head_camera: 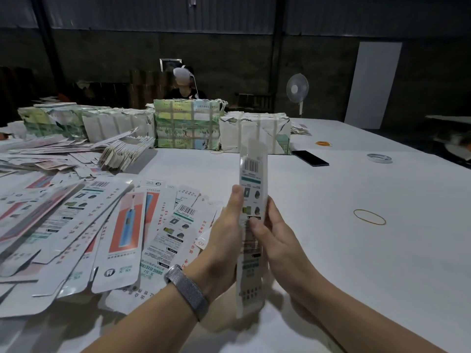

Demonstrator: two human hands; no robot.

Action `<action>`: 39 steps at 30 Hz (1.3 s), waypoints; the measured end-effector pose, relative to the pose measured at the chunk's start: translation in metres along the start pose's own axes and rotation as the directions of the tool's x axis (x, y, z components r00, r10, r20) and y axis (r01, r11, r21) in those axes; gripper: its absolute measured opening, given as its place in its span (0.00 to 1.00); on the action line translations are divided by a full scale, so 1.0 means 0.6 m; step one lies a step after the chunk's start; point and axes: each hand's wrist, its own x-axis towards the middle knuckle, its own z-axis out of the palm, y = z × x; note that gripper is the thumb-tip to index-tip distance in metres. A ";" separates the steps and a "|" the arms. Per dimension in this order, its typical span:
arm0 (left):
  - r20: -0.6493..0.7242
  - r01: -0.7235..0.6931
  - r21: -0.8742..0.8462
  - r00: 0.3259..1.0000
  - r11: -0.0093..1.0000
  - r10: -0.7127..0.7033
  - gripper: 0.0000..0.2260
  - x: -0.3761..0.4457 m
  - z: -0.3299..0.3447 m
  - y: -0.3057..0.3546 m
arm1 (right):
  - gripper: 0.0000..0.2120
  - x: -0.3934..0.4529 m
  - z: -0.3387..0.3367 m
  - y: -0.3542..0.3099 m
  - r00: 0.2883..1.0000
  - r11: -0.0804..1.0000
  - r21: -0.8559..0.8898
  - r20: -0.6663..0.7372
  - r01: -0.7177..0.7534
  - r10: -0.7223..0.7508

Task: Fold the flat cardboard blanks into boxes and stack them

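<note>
Both hands are up over the white desk point(356, 250), holding one long, narrow printed carton point(251, 200) upright between them. The left hand point(224, 233) grips its left edge, thumb up along the side, a grey mesh watch band point(188, 291) on the wrist. The right hand point(275, 233) closes on the right edge, thumb pressed on the printed face. The carton's top end, with a barcode, stands above the fingers; its foot hangs just above the desk.

To the left, flat blanks point(102, 225) lie fanned and overlapping. Farther back sit taped paper-wrapped bundles point(187, 126), with another person point(184, 85) seated behind them. On the right lie a rubber band point(369, 217), a dark phone point(310, 158) and a tape roll point(379, 158).
</note>
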 end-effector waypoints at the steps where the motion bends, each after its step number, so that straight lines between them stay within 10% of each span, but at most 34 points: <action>1: -0.011 0.002 -0.016 1.000 1.000 -0.002 0.25 0.002 0.000 -0.002 | 0.19 -0.001 0.000 0.001 1.000 1.000 0.011 -0.007 -0.002 0.002; 17: 0.096 -0.041 0.022 0.995 0.999 0.038 0.17 0.014 0.002 -0.026 | 0.11 0.013 -0.042 -0.037 0.982 0.999 -0.011 -0.183 0.036 -0.037; 26: 0.058 -0.157 0.249 0.987 0.956 0.147 0.13 0.018 -0.004 -0.030 | 0.27 0.012 -0.045 -0.030 0.986 0.997 -0.069 -0.162 -0.041 0.029; 39: 0.038 -0.233 0.246 0.972 0.941 0.231 0.07 0.020 -0.005 -0.039 | 0.11 0.014 -0.044 -0.015 0.974 0.998 -0.010 -0.218 -0.063 0.060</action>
